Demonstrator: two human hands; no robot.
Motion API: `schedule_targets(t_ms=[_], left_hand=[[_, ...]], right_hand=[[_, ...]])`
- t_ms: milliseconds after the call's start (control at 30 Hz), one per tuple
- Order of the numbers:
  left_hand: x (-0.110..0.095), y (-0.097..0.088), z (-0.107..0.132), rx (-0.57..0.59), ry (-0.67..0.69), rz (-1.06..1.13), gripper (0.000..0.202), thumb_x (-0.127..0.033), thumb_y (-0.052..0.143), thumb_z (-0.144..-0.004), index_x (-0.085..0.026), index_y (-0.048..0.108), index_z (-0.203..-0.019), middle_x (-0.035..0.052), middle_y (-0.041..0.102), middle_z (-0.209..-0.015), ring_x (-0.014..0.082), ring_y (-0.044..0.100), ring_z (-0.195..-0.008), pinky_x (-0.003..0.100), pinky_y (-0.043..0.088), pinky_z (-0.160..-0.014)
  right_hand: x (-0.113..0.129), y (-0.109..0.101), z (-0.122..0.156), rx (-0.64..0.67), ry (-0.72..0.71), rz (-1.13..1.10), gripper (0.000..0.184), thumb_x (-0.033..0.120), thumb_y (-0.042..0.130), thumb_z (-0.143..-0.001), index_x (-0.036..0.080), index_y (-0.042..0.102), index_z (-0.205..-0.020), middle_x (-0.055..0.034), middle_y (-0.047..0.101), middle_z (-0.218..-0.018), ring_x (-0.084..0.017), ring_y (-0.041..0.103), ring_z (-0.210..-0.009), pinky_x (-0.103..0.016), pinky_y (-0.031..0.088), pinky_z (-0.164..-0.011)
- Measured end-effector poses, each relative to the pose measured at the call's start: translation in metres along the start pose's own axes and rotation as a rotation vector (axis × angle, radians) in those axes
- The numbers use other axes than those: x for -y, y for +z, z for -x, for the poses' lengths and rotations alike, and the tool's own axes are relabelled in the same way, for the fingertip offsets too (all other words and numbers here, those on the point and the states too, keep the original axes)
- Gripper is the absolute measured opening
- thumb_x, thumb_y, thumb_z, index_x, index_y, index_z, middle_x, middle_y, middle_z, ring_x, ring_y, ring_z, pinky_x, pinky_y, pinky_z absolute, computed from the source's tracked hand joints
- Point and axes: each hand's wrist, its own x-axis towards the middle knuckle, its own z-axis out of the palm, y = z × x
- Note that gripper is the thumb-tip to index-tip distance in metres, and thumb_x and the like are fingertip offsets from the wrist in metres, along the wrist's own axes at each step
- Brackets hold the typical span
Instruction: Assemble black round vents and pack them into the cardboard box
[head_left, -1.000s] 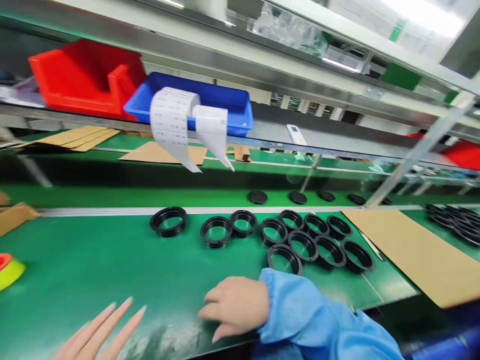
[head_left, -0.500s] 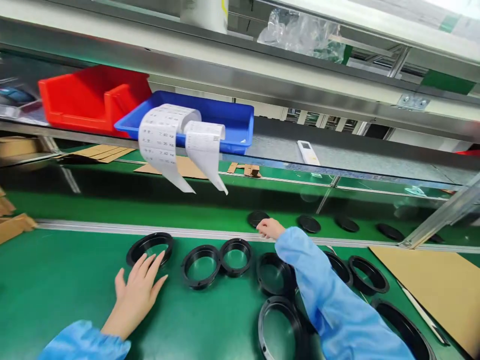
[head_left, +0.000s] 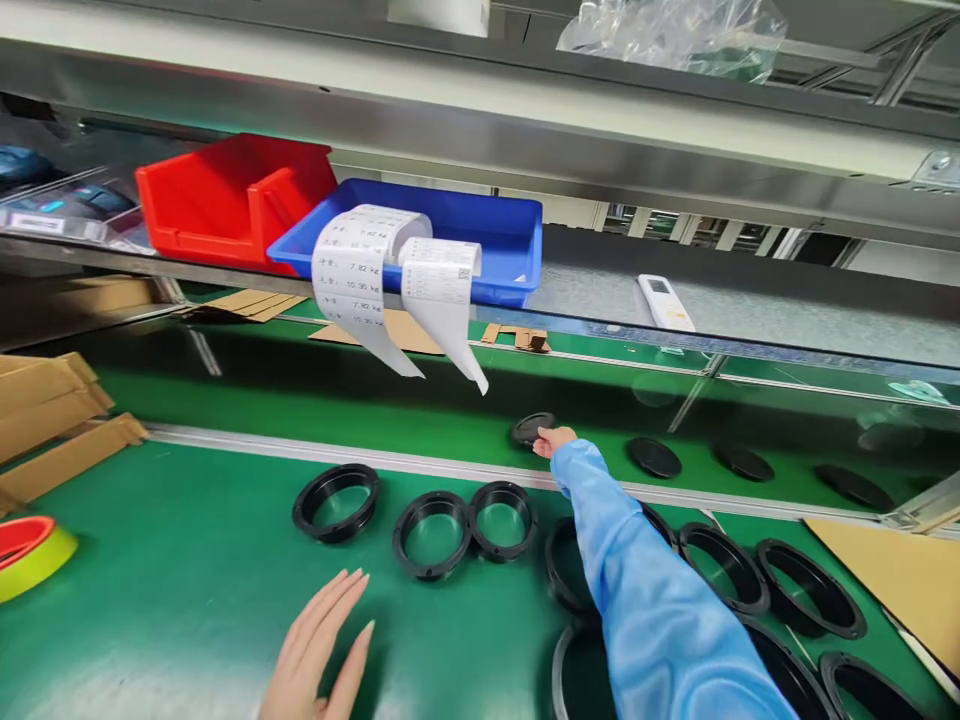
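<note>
My right hand [head_left: 553, 441], in a light blue sleeve, stretches forward over the metal strip to a flat black disc [head_left: 529, 428] on the far belt; its fingers touch the disc's edge, and the grip is hidden. My left hand [head_left: 319, 650] lies open and flat on the green mat [head_left: 165, 580], fingers together, holding nothing, just below two black plastic rings [head_left: 433, 520] [head_left: 502, 506]. A third ring [head_left: 335, 488] sits apart to the left. Several more rings [head_left: 808, 601] lie beside and under my right arm.
More black discs [head_left: 654, 457] lie along the far belt. A red bin [head_left: 229, 195] and a blue tray [head_left: 480, 225] with hanging label strips [head_left: 356, 280] sit on the shelf. Cardboard [head_left: 52, 420] lies left, a cardboard sheet [head_left: 907, 580] right, a tape roll [head_left: 26, 545] far left.
My right hand reached from the near edge of the mat across the rings to the disc on the far belt. My left hand drew back from the leftmost ring toward me.
</note>
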Motion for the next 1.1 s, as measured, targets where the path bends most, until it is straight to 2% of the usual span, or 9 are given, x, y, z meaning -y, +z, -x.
schedule_targets(t_ms=[100, 233, 433, 567, 633, 733, 867, 967, 1100], left_hand=[[-0.019, -0.005, 0.008, 0.028, -0.199, 0.19, 0.045, -0.038, 0.056, -0.095, -0.051, 0.049, -0.137, -0.0007, 0.054, -0.139, 0.0318, 0.052, -0.128, 0.055, 0.042, -0.113], [-0.043, -0.011, 0.009, 0.122, -0.554, 0.756, 0.049, -0.045, 0.071, -0.087, -0.037, 0.057, -0.133, 0.0066, 0.054, -0.141, 0.035, 0.05, -0.132, 0.055, 0.042, -0.114], [-0.07, -0.014, 0.016, 0.294, -0.617, 1.711, 0.085, -0.07, 0.066, -0.084, -0.039, 0.031, -0.155, 0.0056, 0.035, -0.159, 0.0346, 0.03, -0.147, 0.051, 0.029, -0.121], [-0.07, -0.019, 0.031, 0.238, -0.781, 1.829, 0.084, -0.072, 0.059, -0.088, -0.038, 0.025, -0.157, 0.0053, 0.046, -0.151, 0.0315, 0.042, -0.14, 0.049, 0.031, -0.12], [-0.067, -0.024, 0.037, 0.189, -0.836, 1.817, 0.086, -0.072, 0.058, -0.088, -0.034, 0.024, -0.158, 0.0072, 0.05, -0.148, 0.0313, 0.045, -0.137, 0.049, 0.034, -0.118], [-0.064, -0.032, 0.044, 0.142, -0.859, 1.823, 0.089, -0.078, 0.051, -0.088, -0.033, 0.023, -0.159, 0.0079, 0.048, -0.15, 0.0328, 0.041, -0.14, 0.051, 0.032, -0.119], [-0.068, -0.039, 0.055, 0.138, -0.864, 1.86, 0.092, -0.085, 0.049, -0.082, -0.036, 0.028, -0.157, 0.0061, 0.043, -0.154, 0.034, 0.034, -0.144, 0.054, 0.026, -0.121], [-0.075, -0.04, 0.062, 0.08, -0.909, 1.888, 0.085, -0.081, 0.053, -0.083, -0.033, 0.041, -0.152, 0.0062, 0.044, -0.153, 0.0343, 0.03, -0.146, 0.051, 0.02, -0.124], [-0.08, -0.037, 0.067, 0.077, -0.956, 1.925, 0.079, -0.078, 0.057, -0.083, -0.032, 0.049, -0.147, 0.0057, 0.045, -0.153, 0.0349, 0.029, -0.147, 0.052, 0.018, -0.124]], right_hand=[[0.02, 0.01, 0.033, 0.095, 0.028, -0.366, 0.027, 0.036, 0.057, -0.104, 0.009, 0.058, -0.098, -0.0061, 0.062, -0.09, -0.015, 0.064, -0.079, -0.028, 0.059, -0.072], [0.036, 0.025, 0.127, 0.285, -0.003, -0.729, 0.037, 0.043, 0.065, -0.098, 0.014, 0.048, -0.084, -0.0084, 0.065, -0.085, -0.013, 0.066, -0.075, -0.025, 0.059, -0.077], [0.038, 0.081, 0.273, 0.731, 0.161, -1.222, 0.06, 0.055, 0.091, -0.07, 0.013, 0.054, -0.089, -0.0104, 0.068, -0.085, -0.014, 0.067, -0.074, -0.023, 0.06, -0.075], [0.031, 0.131, 0.312, 0.766, 0.252, -1.303, 0.069, 0.056, 0.094, -0.063, 0.011, 0.057, -0.101, -0.0092, 0.067, -0.092, -0.013, 0.066, -0.08, -0.023, 0.059, -0.076], [0.023, 0.147, 0.315, 0.786, 0.213, -1.184, 0.073, 0.072, 0.084, -0.067, 0.011, 0.057, -0.097, -0.011, 0.067, -0.091, -0.015, 0.064, -0.074, -0.027, 0.059, -0.068], [0.008, 0.152, 0.309, 0.521, -0.001, -0.835, 0.072, 0.086, 0.056, -0.081, 0.014, 0.056, -0.085, -0.0104, 0.063, -0.08, -0.018, 0.06, -0.065, -0.032, 0.054, -0.061], [0.0, 0.145, 0.301, -0.049, -0.474, -0.436, 0.038, 0.053, 0.045, -0.104, 0.022, 0.067, -0.109, -0.01, 0.059, -0.11, -0.023, 0.055, -0.107, -0.04, 0.047, -0.096], [0.004, 0.148, 0.298, -0.05, -0.694, -0.308, 0.03, 0.038, 0.043, -0.107, 0.031, 0.067, -0.124, -0.008, 0.047, -0.132, -0.026, 0.039, -0.127, -0.045, 0.039, -0.108], [0.008, 0.157, 0.292, -0.063, -0.761, -0.247, 0.031, 0.034, 0.042, -0.107, 0.03, 0.067, -0.125, -0.0078, 0.042, -0.137, -0.028, 0.034, -0.127, -0.05, 0.035, -0.109]])
